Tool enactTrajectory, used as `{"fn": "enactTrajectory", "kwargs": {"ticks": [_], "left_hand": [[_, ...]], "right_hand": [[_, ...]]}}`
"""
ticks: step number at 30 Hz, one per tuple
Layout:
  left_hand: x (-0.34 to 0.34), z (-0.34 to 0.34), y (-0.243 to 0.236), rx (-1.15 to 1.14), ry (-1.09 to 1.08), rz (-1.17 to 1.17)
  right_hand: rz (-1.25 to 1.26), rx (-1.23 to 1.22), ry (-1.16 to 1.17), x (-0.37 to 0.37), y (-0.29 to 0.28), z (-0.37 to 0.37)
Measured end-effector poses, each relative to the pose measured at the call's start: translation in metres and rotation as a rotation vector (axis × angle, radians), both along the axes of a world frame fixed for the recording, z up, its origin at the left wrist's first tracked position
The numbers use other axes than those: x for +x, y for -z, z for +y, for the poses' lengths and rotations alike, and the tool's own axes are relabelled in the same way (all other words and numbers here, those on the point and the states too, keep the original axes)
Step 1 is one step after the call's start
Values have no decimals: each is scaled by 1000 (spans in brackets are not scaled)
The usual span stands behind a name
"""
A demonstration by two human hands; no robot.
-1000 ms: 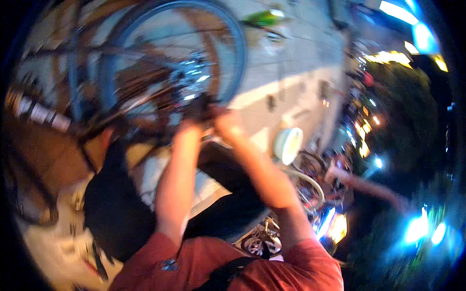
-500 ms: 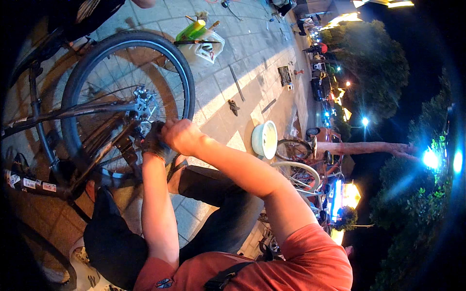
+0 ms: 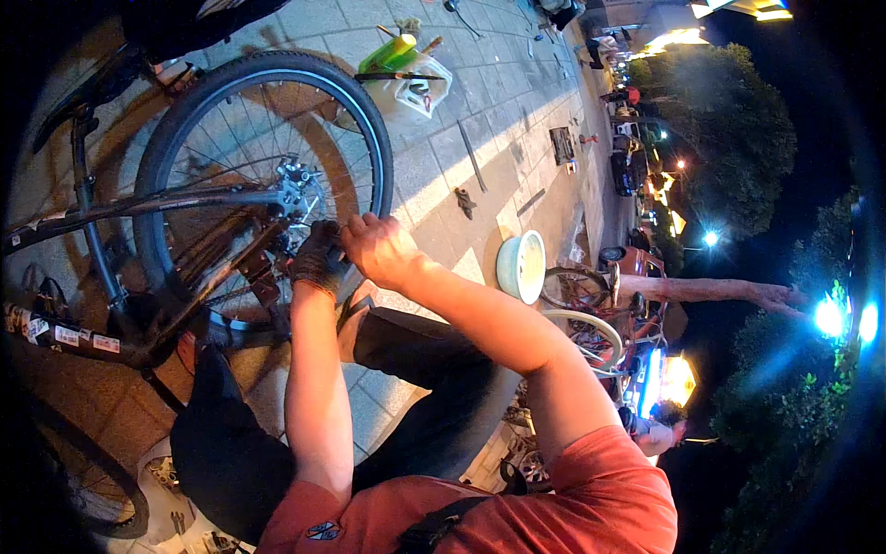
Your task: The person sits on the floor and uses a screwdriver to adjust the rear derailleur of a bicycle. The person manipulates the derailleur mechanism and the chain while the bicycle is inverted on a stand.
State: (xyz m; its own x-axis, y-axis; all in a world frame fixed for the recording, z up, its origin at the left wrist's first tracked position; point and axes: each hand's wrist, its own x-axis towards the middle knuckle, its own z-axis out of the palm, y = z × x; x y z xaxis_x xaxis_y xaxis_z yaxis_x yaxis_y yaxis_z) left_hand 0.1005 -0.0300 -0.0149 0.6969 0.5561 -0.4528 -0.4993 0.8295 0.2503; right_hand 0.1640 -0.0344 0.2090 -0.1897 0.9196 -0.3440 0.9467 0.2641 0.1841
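Note:
A bicycle wheel (image 3: 383,175) with a dark tyre and a pale rim band stands in its dark frame (image 3: 157,201). Toothed metal parts (image 3: 300,189) sit at its hub. Just below the hub is my left hand (image 3: 317,258), in a dark glove, its fingers curled closed. My right hand (image 3: 380,249), bare, is closed close beside it, near the tyre's lower right edge. Whatever the fingers of both hands hold is too small or hidden to make out. Neither hand visibly touches the tyre.
A pale basin (image 3: 521,266) stands on the paving to the right. Beyond the wheel lies a plastic bag (image 3: 425,85) with a green bottle (image 3: 388,55). A dark tool case (image 3: 562,146), a metal bar (image 3: 471,155) and a tree trunk (image 3: 706,290) are farther off.
The whole view has shifted, so the bicycle and basin appear slightly farther right. My hands sit a little lower relative to the hub, with my right hand turned somewhat and both still close together.

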Motion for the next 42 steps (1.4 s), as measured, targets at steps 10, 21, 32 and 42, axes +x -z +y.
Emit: {"fn": "enactTrajectory", "kwargs": {"ticks": [10, 21, 32, 42], "left_hand": [[-44, 8, -45, 995, 223, 743], [-37, 23, -82, -251, 140, 251], [-42, 17, -83, -354, 0, 75], [-30, 18, -72, -398, -115, -19]], "right_hand": [[448, -113, 891, -28, 16, -7], [259, 31, 549, -13, 24, 4], [380, -8, 593, -29, 24, 6], [574, 99, 788, -16, 44, 2]]}}
